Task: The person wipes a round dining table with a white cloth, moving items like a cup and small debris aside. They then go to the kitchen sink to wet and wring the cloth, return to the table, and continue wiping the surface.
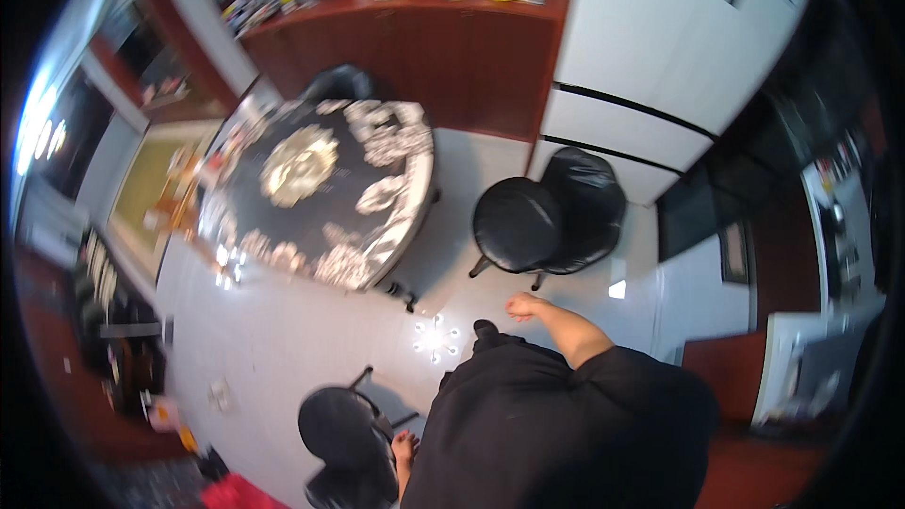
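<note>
My right hand hangs in front of my body with its fingers loosely bent and nothing visible in it. It is over the tiled floor, nearest to a round black stool seat, apart from it. Low in the view, my left hand hangs beside a black padded chair; whether it touches the chair's edge is unclear. No object shows in this hand either. A dark shoe pokes out past my black clothing.
A dark patterned table bears a gold-coloured scalloped dish. Behind the stool is another black seat, close to a white refrigerator. Red-brown cabinets carry a cluttered counter. Wooden chairs are blurred at left.
</note>
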The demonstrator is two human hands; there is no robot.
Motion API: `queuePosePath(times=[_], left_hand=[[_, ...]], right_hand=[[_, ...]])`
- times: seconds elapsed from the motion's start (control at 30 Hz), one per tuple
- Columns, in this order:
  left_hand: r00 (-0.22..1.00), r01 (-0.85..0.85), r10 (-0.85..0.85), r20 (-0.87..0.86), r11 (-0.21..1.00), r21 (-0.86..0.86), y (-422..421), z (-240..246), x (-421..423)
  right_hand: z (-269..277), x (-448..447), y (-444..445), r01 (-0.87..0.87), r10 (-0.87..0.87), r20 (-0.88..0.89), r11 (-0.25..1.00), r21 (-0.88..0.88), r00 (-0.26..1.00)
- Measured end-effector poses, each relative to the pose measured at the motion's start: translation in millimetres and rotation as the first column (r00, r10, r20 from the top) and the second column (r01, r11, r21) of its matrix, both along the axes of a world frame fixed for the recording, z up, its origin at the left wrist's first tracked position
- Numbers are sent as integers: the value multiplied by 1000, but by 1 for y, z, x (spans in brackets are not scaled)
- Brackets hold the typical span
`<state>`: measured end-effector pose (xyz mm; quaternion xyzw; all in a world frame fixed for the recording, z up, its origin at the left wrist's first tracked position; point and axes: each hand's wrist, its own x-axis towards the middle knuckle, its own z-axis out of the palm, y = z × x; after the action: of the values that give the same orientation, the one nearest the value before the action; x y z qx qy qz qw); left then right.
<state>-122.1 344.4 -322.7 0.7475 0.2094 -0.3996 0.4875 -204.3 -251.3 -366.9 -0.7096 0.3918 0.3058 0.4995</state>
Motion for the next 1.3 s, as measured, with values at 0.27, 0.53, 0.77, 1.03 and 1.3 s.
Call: queuePosePath(times=[0.27, 0.53, 0.77, 1.03, 1.3], left_hand=[[923, 384, -383, 35, 918, -97, -68, -6, 93], [647, 759, -706, 289, 634, -149, -216, -6, 217], [557, 829, -823, 111, 560, -1, -270, 26, 267], [27, 981, -993, -111, 48, -187, -244, -32, 183], [-374, 922, -911, 174, -386, -36, -296, -51, 112]], right_hand=[[36, 14, -3, 231, -207, 298, 972, -44, 932], [9, -203, 15, 762, -742, 196, 585, -276, 641], [2, -318, 222, 963, -998, 44, 28, -267, 41], [-24, -364, 371, 1000, -958, -288, -6, -21, -12], [-13, -461, 291, 962, -984, 132, -87, 260, -124]])
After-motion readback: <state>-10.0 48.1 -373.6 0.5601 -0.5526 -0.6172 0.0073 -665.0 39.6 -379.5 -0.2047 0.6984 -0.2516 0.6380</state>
